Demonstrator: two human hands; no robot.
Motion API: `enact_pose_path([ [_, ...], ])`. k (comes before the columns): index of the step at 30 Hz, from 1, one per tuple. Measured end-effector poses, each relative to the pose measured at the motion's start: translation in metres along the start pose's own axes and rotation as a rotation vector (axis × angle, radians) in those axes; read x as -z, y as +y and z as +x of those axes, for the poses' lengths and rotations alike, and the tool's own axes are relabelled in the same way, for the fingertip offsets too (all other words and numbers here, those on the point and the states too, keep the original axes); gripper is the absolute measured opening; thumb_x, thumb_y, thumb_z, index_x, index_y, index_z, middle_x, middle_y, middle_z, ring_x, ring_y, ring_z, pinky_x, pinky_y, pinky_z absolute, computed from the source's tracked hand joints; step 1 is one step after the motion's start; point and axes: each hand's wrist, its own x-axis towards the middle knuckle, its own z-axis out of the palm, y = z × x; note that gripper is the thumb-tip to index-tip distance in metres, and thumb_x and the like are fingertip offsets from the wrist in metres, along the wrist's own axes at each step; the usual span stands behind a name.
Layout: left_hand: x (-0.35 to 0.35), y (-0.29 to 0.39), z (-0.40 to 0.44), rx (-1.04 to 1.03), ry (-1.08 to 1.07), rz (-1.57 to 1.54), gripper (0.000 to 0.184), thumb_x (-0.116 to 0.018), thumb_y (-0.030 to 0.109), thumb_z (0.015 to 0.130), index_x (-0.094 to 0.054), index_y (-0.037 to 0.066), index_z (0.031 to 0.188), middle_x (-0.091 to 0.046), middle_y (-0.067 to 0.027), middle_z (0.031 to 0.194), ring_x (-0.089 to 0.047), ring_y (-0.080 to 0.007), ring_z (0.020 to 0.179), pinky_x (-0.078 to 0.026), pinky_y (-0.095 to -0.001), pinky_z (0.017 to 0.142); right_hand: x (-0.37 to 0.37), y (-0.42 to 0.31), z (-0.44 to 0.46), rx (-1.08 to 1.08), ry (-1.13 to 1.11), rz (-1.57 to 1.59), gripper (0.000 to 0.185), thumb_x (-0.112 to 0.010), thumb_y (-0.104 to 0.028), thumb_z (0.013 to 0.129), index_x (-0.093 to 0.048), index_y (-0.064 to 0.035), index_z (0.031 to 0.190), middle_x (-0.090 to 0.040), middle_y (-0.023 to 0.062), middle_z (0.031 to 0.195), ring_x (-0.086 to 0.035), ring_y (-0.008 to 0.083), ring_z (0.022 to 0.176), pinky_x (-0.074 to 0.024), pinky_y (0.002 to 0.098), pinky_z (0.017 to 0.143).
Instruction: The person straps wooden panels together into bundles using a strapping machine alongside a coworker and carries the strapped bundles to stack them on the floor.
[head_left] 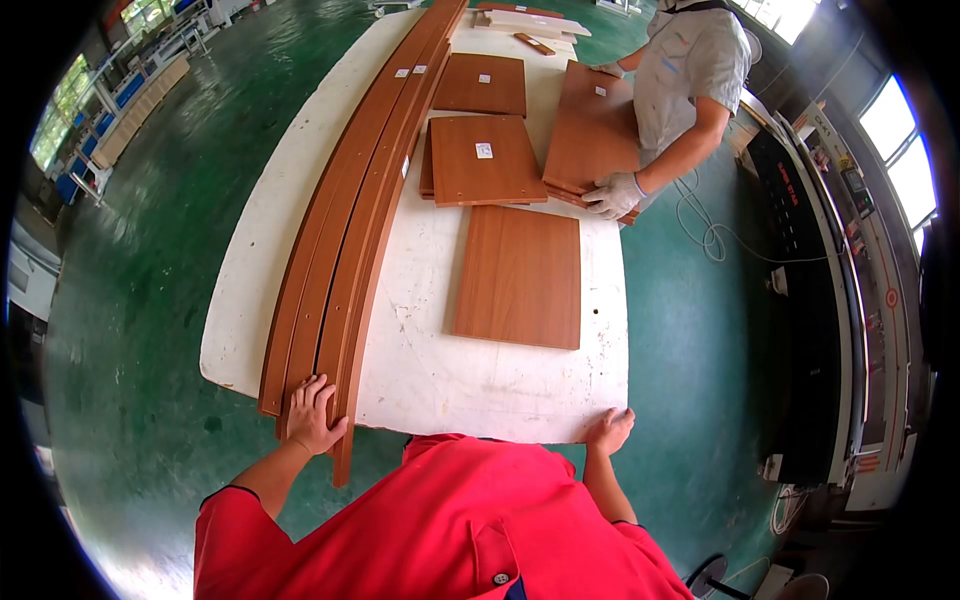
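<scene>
My left hand (314,416) lies over the near ends of several long, narrow brown wooden boards (345,330), its fingers apart on top and the thumb towards the right side. These boards run lengthwise along the white table (420,380) and jut past its near edge. At the near right corner of the table rests my right hand (609,432), fingers stretched out, holding nothing. Between my hands and farther in lies a flat brown panel (520,280). Beyond it, a labelled panel (484,165) sits on another panel.
Across the right edge, a co-worker (690,80) in grey rests a gloved hand (615,195) on a large labelled panel (592,130). Another panel (482,85) lies farther back. A long black machine (800,290) stands right, with a loose cable (712,235) near it.
</scene>
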Motion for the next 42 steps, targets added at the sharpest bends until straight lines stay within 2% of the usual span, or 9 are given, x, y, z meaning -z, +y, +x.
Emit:
enact_pose_path([
  [25,0.003,0.003,0.002,-0.006,-0.003,0.002,0.066,-0.070,0.033,0.073,-0.044,0.006,0.128,-0.038,-0.0156,0.138,-0.034,-0.0386,0.129,-0.027,-0.0509,0.109,0.002,-0.003,0.000,-0.006,-0.020,0.006,0.049,-0.047,-0.033,0.092,-0.047,0.0011,0.128,-0.053,0.0218,0.123,-0.050,0.0392,0.112,-0.0417,0.0437,0.094],
  [31,-0.003,0.003,0.003,-0.010,-0.004,0.006,0.067,-0.070,0.032,0.074,-0.043,0.005,0.129,-0.039,-0.0173,0.139,-0.035,-0.0400,0.128,-0.027,-0.0515,0.108,-0.003,0.019,0.007,0.030,-0.080,0.115,0.047,-0.049,-0.028,0.094,-0.045,0.0024,0.129,-0.051,0.0217,0.124,-0.049,0.0371,0.116,-0.0402,0.0427,0.096],
  [33,-0.003,0.005,0.004,-0.014,-0.011,0.010,0.067,-0.069,0.032,0.074,-0.043,0.005,0.130,-0.039,-0.0175,0.139,-0.035,-0.0403,0.128,-0.026,-0.0517,0.108,0.004,0.030,-0.004,-0.021,-0.035,0.214,0.045,-0.049,-0.027,0.095,-0.044,0.0025,0.129,-0.051,0.0214,0.122,-0.050,0.0349,0.113,-0.0403,0.0412,0.095],
  [37,-0.005,0.003,0.002,-0.024,-0.002,0.008,0.066,-0.068,0.032,0.075,-0.043,0.005,0.130,-0.039,-0.0177,0.139,-0.035,-0.0408,0.128,-0.026,-0.0517,0.108,0.018,0.084,-0.056,-0.185,-0.096,0.273,0.044,-0.049,-0.026,0.097,-0.043,0.0028,0.130,-0.051,0.0211,0.120,-0.051,0.0307,0.106,-0.0407,0.0383,0.091],
  [38,-0.006,0.002,0.001,-0.031,0.002,0.004,0.066,-0.068,0.033,0.076,-0.043,0.004,0.130,-0.039,-0.0180,0.139,-0.035,-0.0410,0.128,-0.026,-0.0518,0.108,0.019,0.101,-0.078,-0.205,-0.076,0.285,0.042,-0.050,-0.027,0.096,-0.047,0.0036,0.125,-0.054,0.0198,0.112,-0.053,0.0299,0.097,-0.0422,0.0382,0.087],
  [40,-0.007,0.000,0.000,-0.037,0.010,-0.002,0.066,-0.068,0.034,0.076,-0.043,0.004,0.129,-0.039,-0.0183,0.139,-0.035,-0.0410,0.128,-0.026,-0.0519,0.108,0.019,0.146,-0.127,-0.271,-0.186,0.244,0.037,-0.052,-0.028,0.095,-0.055,0.0044,0.112,-0.060,0.0177,0.099,-0.057,0.0308,0.090,-0.0451,0.0390,0.083],
  [42,-0.009,-0.003,-0.002,-0.055,0.022,-0.009,0.066,-0.068,0.034,0.076,-0.043,0.003,0.129,-0.039,-0.0191,0.139,-0.035,-0.0410,0.128,-0.026,-0.0523,0.108,-0.021,0.260,-0.189,-0.390,-0.422,0.227,0.032,-0.057,-0.026,0.091,-0.060,0.0040,0.100,-0.063,0.0123,0.082,-0.061,0.0272,0.077,-0.0487,0.0378,0.072],
])
